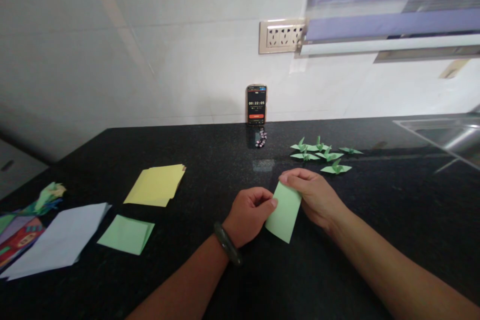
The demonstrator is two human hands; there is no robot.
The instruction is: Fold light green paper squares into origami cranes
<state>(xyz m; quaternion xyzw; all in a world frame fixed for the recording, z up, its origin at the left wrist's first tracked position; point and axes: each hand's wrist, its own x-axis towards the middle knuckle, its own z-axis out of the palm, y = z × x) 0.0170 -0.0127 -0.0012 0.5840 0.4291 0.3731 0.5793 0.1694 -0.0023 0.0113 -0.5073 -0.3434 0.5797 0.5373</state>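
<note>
Green paper (285, 214) pinched from two sides

The left hand (250, 215) pinches the paper's left edge; the right hand (313, 192) grips its top edge, a hold that probably keeps the layers aligned. It sits between them over the counter (270, 285); whether it touches, I cannot tell. Origami cranes (336, 168) cluster beyond the right hand, likely out of the way. Green sheets (123, 233) lie leftward, seemingly for easy reach. The phone (257, 104) stands upright, presumably so its timer is readable.

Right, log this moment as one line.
left hand: holds green paper | right hand: holds same paper | paper cranes: beyond right hand
</note>
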